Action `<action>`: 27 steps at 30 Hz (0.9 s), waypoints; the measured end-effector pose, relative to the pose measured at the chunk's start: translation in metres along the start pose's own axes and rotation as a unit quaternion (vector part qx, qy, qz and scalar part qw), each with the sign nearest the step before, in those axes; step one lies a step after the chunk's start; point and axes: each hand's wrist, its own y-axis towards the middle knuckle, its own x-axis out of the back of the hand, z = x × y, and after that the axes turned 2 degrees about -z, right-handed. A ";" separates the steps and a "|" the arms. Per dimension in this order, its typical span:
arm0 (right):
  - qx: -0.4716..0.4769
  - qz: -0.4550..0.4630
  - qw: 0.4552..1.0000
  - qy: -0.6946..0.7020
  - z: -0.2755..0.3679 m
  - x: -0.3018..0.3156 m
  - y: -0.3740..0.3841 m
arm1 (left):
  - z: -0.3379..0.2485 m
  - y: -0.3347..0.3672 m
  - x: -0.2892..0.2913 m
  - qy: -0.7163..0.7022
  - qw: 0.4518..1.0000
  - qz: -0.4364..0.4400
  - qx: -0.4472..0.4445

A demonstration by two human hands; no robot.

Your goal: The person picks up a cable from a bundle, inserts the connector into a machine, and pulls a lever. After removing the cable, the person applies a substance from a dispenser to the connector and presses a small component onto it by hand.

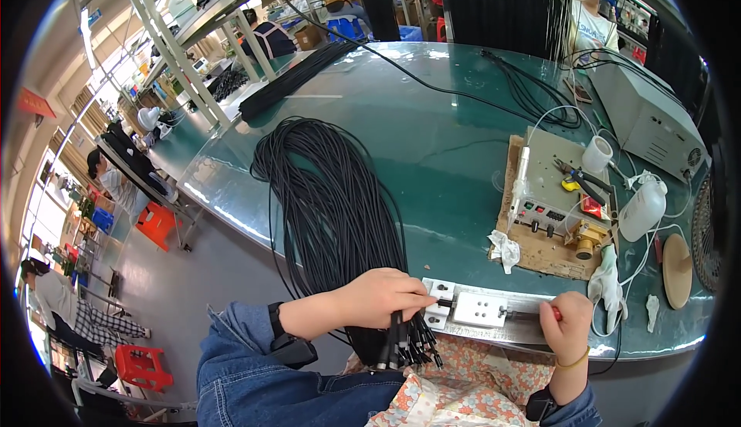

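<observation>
My left hand pinches the end of a black cable at the left block of a white and metal clamping jig. The cable tip points into that block. On the jig's right side, my right hand is wrapped round a red handle on a metal rod. A thick bundle of black cables lies across the green table and passes under my left forearm. Several cable ends with connectors hang over the table's front edge, below my left hand.
Beyond the jig, a control box on a cardboard sheet carries pliers. A white bottle, a glove, a round disc and a grey machine stand or lie to the right. Another cable bundle lies far left.
</observation>
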 end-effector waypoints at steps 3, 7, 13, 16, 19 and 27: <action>-0.034 -0.034 0.997 0.052 -0.007 0.005 -0.004 | 0.003 0.005 0.009 -0.070 0.997 -0.029 -0.010; -0.072 -0.056 0.991 0.101 -0.006 0.005 -0.006 | -0.008 0.017 0.018 -0.198 0.977 -0.001 0.079; -0.053 -0.064 0.988 0.131 -0.009 0.005 -0.006 | 0.001 0.021 -0.004 -0.234 0.968 -0.086 0.021; -0.121 -0.112 0.962 0.217 -0.021 0.009 -0.018 | -0.002 0.011 0.000 0.017 0.998 0.040 -0.038; -0.154 -0.186 0.935 0.260 -0.032 0.017 -0.020 | -0.008 0.009 0.001 0.055 0.995 0.080 -0.001; -0.220 -0.379 0.746 0.502 -0.034 0.023 -0.008 | -0.015 0.005 -0.007 0.130 0.985 0.114 0.028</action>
